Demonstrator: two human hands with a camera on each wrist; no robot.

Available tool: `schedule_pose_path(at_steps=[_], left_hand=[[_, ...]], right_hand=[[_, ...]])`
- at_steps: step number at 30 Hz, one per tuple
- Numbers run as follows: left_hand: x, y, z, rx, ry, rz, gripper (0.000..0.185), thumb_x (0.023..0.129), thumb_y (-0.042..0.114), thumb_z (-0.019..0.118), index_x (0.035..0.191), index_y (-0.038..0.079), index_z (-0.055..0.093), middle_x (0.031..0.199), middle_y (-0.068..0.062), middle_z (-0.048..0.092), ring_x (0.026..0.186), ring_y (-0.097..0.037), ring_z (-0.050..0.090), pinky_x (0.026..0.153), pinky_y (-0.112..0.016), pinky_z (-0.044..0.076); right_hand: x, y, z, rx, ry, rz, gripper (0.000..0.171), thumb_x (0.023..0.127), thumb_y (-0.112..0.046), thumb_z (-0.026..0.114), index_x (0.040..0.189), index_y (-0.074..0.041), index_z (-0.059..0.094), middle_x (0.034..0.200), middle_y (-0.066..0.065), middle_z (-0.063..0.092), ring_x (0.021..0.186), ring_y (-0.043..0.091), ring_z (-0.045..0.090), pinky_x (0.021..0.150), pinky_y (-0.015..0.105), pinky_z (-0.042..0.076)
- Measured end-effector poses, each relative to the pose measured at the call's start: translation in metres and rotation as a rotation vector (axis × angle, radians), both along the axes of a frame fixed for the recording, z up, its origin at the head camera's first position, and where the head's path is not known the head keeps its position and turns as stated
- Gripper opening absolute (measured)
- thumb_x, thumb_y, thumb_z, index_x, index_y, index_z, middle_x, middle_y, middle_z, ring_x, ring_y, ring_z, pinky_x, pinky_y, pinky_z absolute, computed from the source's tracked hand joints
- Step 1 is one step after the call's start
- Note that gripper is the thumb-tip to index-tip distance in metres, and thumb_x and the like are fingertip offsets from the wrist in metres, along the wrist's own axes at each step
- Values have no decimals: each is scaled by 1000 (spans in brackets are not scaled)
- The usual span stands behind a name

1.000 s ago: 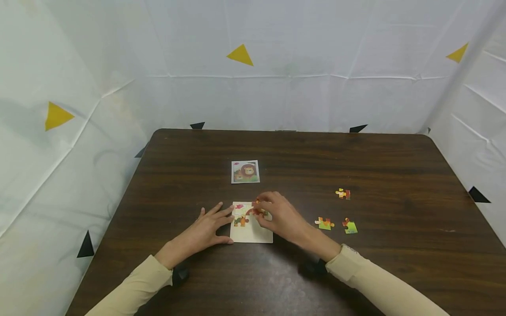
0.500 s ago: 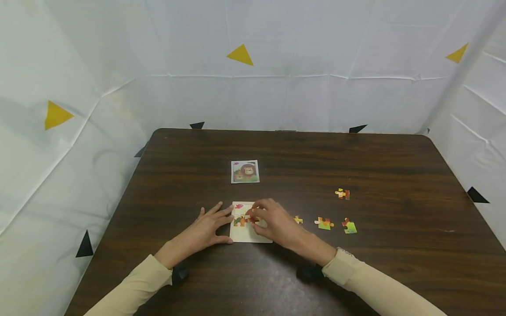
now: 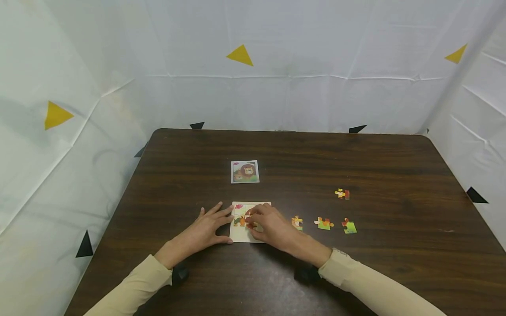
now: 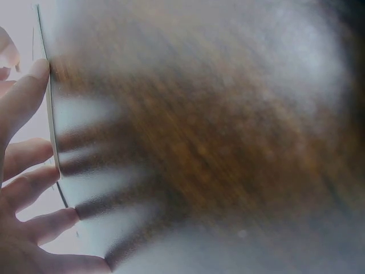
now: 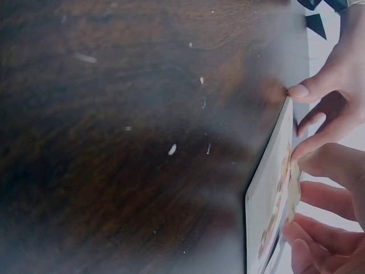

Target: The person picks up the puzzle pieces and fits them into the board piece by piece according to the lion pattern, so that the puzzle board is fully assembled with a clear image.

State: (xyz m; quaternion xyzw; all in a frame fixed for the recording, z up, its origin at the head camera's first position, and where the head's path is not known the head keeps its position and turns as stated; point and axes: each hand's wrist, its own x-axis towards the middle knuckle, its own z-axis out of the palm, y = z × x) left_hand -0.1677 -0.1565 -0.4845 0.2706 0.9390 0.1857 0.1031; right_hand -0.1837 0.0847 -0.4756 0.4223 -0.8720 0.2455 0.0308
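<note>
Progress: your board (image 3: 242, 236) carries a few pieces in its upper left part; the near strip shows bare and pale. By my reading you are under halfway.
Left to do: four loose pieces on the tabletop (image 3: 356, 272) to your right. One (image 3: 297, 222) lies just beside your right hand, then a green one (image 3: 324, 224), a second green one (image 3: 349, 227), and a far one (image 3: 342, 193) well apart from the rest.
Reference: lion card (image 3: 245, 171) lies flat beyond the board, apart from it.
Right hand (image 3: 272, 228): your fingers are curled over the board's middle and pinch a piece (image 5: 293, 188). The right wrist view shows it held edge-on, just above the board face. Whether it has seated, I cannot tell.
Piece relative to grip: inside the pinch, between thumb and fingertips (image 5: 319, 162), at the right edge of the cluster already laid.
Left hand (image 3: 205, 230): fingers straight and spread, flat on the tabletop, holding nothing. Their tips touch the board's left edge (image 4: 52, 131), which steadies it.
Board relative to hands: between them, square to you, near the front middle of the tabletop.
Not visible: the picture on the pinched piece; both wrist views are blurred.
</note>
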Motion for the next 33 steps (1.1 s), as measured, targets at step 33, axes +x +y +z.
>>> schedule_pose_path(at_steps=[33], left_hand=[[-1,-2,-6,-2,26,-7,66,79,45,73,133,10,58,152,-7,37,142,-37,25,98,-74,24]], right_hand=[[-5,-10,-10,29,58,-35,6,81,-10,75,85,-11,71,95,2,61,85,17,54,73,31,48]])
